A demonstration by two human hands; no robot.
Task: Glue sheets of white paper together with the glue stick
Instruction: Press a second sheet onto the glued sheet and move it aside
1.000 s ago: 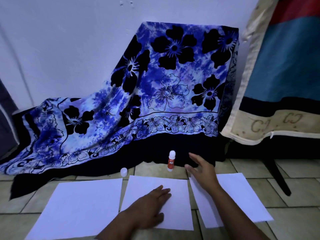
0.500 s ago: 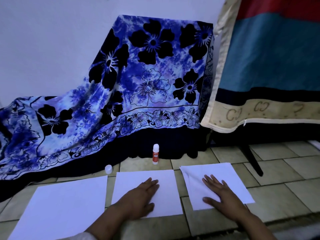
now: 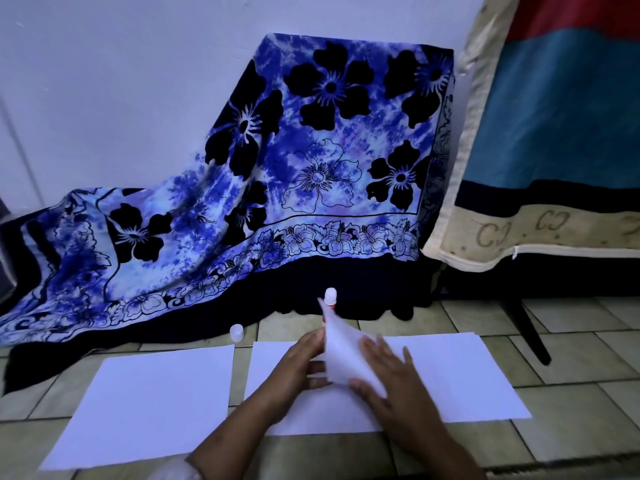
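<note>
Three white sheets lie on the tiled floor: a left sheet (image 3: 149, 403), a middle sheet (image 3: 268, 362) and a right sheet (image 3: 467, 375). The right sheet's left edge overlaps the middle sheet and stands lifted as a flap (image 3: 341, 351). My left hand (image 3: 298, 370) pinches that raised edge. My right hand (image 3: 389, 389) lies flat with straight fingers on the same sheet beside the flap. The uncapped glue stick (image 3: 330, 295) stands upright behind the flap, its lower part hidden. Its white cap (image 3: 236, 332) rests on the floor to the left.
A blue floral cloth (image 3: 311, 174) drapes over something against the wall, its dark hem reaching the floor just behind the glue stick. A hanging blanket (image 3: 554, 133) and a dark slanted leg (image 3: 530, 327) stand at the right. Bare tiles (image 3: 571, 427) surround the sheets.
The right sheet has shifted left onto the middle sheet. Its left edge is now lifted. My left hand left the middle sheet and took that edge; my right hand moved left on the sheet.
</note>
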